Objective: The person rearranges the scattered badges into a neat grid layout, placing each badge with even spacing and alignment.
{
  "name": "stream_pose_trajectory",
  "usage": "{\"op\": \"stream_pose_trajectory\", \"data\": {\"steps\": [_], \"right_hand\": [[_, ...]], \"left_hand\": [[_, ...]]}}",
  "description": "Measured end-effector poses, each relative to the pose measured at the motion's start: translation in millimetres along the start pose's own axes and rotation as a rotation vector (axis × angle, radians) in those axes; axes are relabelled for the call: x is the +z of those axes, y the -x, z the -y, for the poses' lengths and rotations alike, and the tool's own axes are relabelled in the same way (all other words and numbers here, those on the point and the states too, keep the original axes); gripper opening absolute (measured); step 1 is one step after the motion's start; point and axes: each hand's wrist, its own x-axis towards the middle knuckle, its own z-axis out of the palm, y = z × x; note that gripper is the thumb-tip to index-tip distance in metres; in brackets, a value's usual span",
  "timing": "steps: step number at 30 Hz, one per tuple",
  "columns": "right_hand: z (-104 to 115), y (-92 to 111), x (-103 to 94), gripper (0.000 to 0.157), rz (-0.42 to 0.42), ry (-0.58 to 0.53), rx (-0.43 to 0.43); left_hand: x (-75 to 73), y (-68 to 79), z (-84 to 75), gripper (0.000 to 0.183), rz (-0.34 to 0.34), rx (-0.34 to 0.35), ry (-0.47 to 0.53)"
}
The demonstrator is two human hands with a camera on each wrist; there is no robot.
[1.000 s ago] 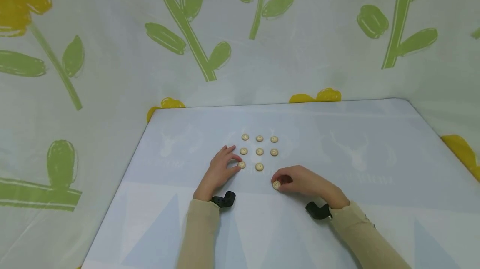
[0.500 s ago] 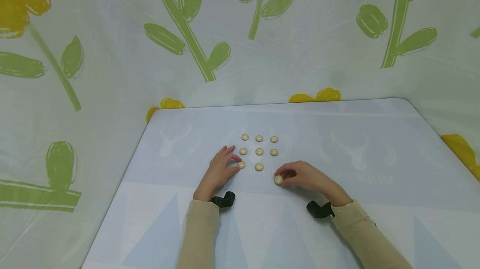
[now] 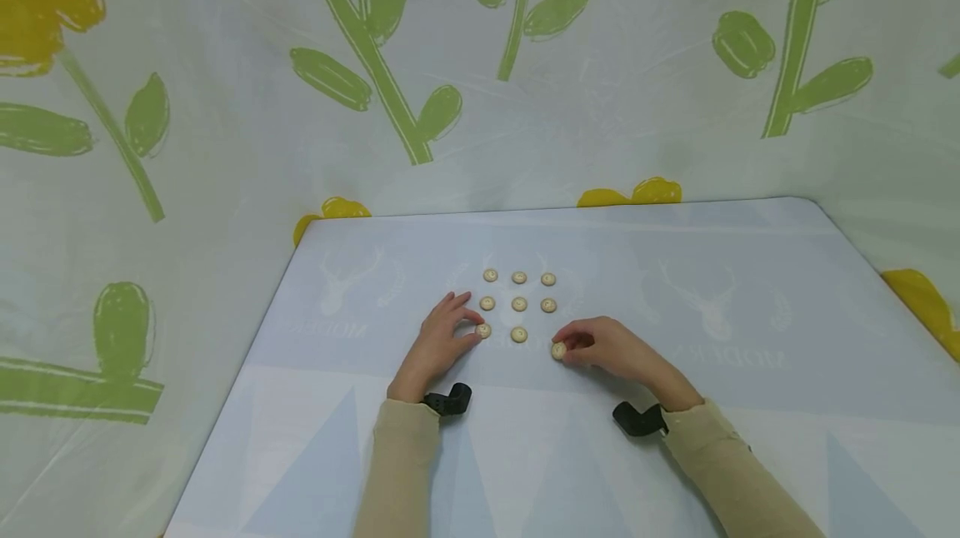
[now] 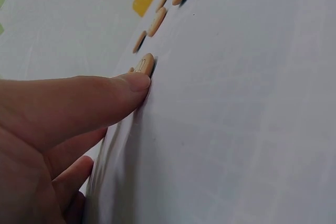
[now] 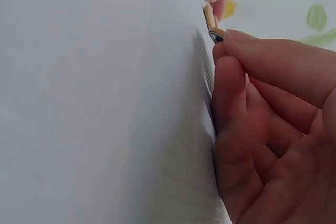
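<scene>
Small round wooden discs with dark markings lie in rows on the table; the centre disc (image 3: 519, 304) is one of them. My left hand (image 3: 437, 346) has thumb and index finger at the sides of the near-left disc (image 3: 483, 331). In the left wrist view the thumb presses that disc's (image 4: 145, 63) edge. My right hand (image 3: 611, 348) pinches another disc (image 3: 558, 351) by its edge, right of the near-row disc (image 3: 519, 335). From the right wrist view, the pinched disc (image 5: 216, 34) is tilted and shows a dark underside.
A pale blue and white patterned cloth covers the table (image 3: 697, 463). Behind it hangs a white curtain (image 3: 615, 130) printed with green leaves and yellow flowers. Black wrist cameras sit at the left cuff (image 3: 450, 400) and right cuff (image 3: 637, 419).
My right hand has moved slightly away from me with its disc, closer to the near row. The left hand and the other discs have stayed in place.
</scene>
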Motion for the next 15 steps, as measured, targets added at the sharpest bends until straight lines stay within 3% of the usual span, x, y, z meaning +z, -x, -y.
{"op": "stream_pose_trajectory", "data": {"steps": [10, 15], "right_hand": [[2, -13, -0.2, 0.02, -0.06, -0.01, 0.054], [5, -19, 3.8, 0.018, -0.102, 0.051, 0.049]], "left_hand": [[-1.1, -2.0, 1.9, 0.011, -0.005, 0.017, -0.008], [-0.2, -1.8, 2.1, 0.01, 0.0, 0.018, 0.004]]}}
